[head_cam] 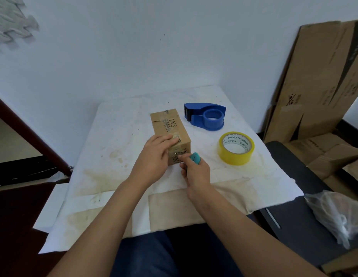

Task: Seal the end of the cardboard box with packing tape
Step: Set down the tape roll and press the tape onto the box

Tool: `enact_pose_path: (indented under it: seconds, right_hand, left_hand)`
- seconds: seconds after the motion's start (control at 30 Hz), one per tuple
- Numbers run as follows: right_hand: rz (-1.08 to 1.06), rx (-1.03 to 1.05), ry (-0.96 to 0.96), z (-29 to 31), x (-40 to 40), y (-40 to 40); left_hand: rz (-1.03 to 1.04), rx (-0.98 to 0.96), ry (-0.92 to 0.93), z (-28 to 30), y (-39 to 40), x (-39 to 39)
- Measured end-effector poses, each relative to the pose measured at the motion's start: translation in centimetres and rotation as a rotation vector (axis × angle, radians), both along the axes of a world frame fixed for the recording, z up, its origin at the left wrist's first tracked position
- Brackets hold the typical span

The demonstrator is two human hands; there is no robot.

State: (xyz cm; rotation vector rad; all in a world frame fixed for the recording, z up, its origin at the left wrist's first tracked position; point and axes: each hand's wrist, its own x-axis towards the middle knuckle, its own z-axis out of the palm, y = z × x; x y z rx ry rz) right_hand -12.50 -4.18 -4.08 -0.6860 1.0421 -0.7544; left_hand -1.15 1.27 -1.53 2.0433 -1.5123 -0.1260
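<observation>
A small brown cardboard box [170, 126] printed "INS" lies lengthwise on the white table [118, 136]. A strip of clear tape runs over its near end. My left hand [154, 156] presses flat on the box's near top edge, fingers on the tape. My right hand [196, 170] holds a small teal cutter [195, 157] against the box's near end face, low on the right. A yellow roll of packing tape [236, 147] lies flat to the right of the box. The tape under my fingers is partly hidden.
An empty blue tape dispenser [207, 116] sits behind the roll. Flattened cardboard sheets [322, 76] lean on the wall at right, more boxes below them. A clear plastic bag [338, 214] lies on a dark surface at right. A dark wooden frame [30, 136] stands at left.
</observation>
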Motion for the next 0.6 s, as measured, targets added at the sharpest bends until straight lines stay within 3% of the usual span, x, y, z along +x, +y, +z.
enact_pose_path:
  seconds: [0.33, 0.6]
  right_hand:
    - [-0.018, -0.242, 0.171, -0.9, 0.3, -0.3]
    - [0.033, -0.285, 0.212, -1.3, -0.3, -0.9]
  left_hand:
    - [0.040, 0.074, -0.096, 0.7, 0.4, -0.3]
    - [0.094, 0.050, -0.159, 0.9, 0.3, -0.6]
